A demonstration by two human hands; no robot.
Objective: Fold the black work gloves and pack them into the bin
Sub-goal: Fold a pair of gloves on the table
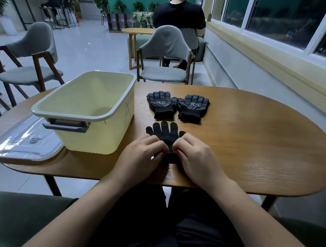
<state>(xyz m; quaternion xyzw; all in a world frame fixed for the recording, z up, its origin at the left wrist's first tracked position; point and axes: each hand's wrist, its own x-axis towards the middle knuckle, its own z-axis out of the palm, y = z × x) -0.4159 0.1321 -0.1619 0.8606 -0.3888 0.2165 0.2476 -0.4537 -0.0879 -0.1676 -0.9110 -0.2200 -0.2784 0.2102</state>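
Observation:
A plain black glove [165, 132] lies flat near the table's front edge, fingers pointing away from me. My left hand [142, 154] and my right hand [195, 156] sit on either side of its cuff, fingers curled and pinching the fabric. Farther back lie two black gloves with dotted palms, one on the left [161, 103] and one on the right [193, 107], side by side and palm up. The pale yellow bin [120, 100] stands open to the left of the gloves, nothing visible inside it.
A clear plastic lid [21, 143] lies on the wooden table [255, 141] left of the bin, partly over the edge. A grey chair [167, 54] stands behind the table. Two people sit farther off in the room.

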